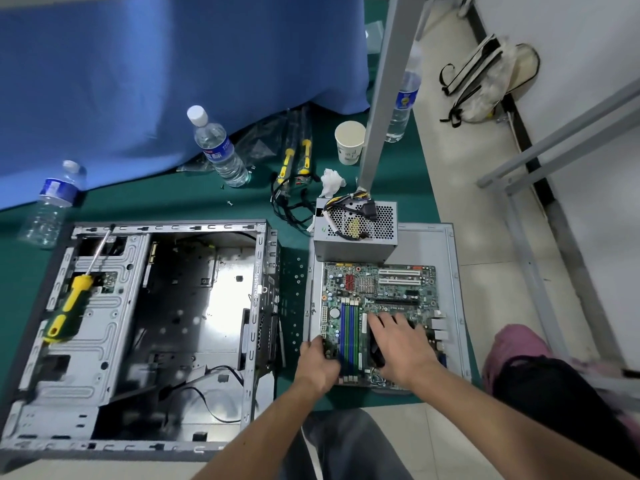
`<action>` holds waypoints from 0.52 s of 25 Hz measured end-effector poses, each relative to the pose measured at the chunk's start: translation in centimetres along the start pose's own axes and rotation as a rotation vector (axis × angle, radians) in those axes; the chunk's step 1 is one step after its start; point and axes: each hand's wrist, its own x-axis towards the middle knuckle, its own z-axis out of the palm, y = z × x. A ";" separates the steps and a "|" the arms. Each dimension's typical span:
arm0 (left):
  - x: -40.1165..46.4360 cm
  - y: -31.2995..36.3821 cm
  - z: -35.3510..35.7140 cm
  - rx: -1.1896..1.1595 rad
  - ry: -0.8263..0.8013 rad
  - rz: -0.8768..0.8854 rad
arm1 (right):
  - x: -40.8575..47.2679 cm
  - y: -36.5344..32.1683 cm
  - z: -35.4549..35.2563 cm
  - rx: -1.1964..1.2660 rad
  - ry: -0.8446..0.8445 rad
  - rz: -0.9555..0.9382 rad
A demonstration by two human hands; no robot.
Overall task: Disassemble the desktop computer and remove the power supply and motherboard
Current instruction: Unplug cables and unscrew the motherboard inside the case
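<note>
Well beyond where I'm gripping, I see a paper cup (349, 142), crumpled tissue (331, 182) and three water bottles, the nearest upright one (219, 148) against a blue cloth (173, 74).

Motherboard (377, 299) right of case (138, 327)

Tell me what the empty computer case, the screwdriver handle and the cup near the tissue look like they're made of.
Computer case: bare sheet metal, likely steel; grey, stamped ribs, shiny glare on the floor panel.
Screwdriver handle: yellow plastic with a green, probably rubbery grip; the shaft looks like bright metal.
Cup: seemingly paper; matte off-white wall, faint print, thin rolled rim.
</note>
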 end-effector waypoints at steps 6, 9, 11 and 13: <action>0.5 0.0 -0.5 0.027 -0.006 0.005 | 0.2 -0.1 0.1 0.014 0.002 -0.012; -0.1 0.3 -1.1 0.117 -0.017 0.040 | 0.1 -0.1 -0.6 0.044 -0.069 -0.009; -0.9 0.6 -1.7 0.220 0.003 0.111 | 0.1 -0.1 -2.0 0.101 -0.145 -0.003; -2.2 1.0 -2.7 0.366 0.045 0.219 | 0.1 -0.5 -3.7 0.165 -0.146 0.004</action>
